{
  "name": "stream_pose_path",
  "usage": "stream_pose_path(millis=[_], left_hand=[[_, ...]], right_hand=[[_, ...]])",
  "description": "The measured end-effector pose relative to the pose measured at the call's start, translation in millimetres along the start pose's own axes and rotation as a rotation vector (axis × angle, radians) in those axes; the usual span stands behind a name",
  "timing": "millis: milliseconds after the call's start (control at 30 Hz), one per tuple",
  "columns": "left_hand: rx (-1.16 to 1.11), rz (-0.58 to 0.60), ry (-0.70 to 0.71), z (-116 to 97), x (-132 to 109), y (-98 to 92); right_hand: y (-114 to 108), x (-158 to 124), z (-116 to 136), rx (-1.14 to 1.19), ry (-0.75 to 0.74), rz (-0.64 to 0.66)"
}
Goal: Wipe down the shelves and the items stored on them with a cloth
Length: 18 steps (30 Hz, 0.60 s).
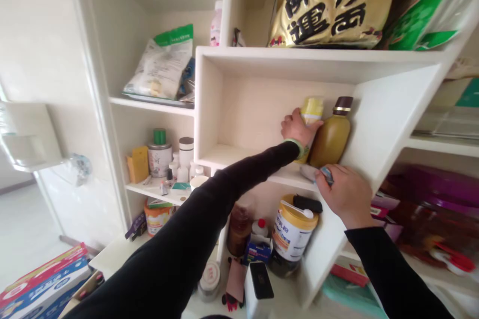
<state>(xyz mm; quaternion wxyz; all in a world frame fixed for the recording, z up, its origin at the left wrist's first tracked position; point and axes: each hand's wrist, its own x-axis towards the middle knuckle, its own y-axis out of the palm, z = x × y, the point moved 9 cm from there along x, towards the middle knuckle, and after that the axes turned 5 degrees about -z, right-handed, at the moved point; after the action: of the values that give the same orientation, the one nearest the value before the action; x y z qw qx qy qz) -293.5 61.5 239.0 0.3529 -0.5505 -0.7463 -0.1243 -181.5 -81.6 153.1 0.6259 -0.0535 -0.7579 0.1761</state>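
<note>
My left hand (298,127) reaches into the middle compartment, its fingers around a bottle with a yellow cap (313,107). Most of that bottle's body is hidden by the hand and wrist. Right beside it stands a larger olive-gold bottle (331,139) with a dark brown cap, leaning a little to the right. At the compartment's front edge my right hand (346,193) is closed on a crumpled grey-blue cloth (309,172), which rests against the shelf board. Only part of the cloth shows.
Above stands a gold figure with black characters (325,5). Below are a milk powder can (294,229) with a scoop on top, a white box (258,289) and jars. Left shelves hold a white-green bag (162,65) and small bottles. A slanted white divider (396,109) borders the right.
</note>
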Motion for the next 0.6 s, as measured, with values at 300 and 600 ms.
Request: stream_pose_path(millis=[300,600], left_hand=[[0.13,0.196,-0.018,10,-16,-6.5],[0.143,0.317,-0.054,27,-23,-1.6]], right_hand=[[2,-1,2,-0.012,-0.011,0.006],[1,1,1,-0.019,0.018,0.03]])
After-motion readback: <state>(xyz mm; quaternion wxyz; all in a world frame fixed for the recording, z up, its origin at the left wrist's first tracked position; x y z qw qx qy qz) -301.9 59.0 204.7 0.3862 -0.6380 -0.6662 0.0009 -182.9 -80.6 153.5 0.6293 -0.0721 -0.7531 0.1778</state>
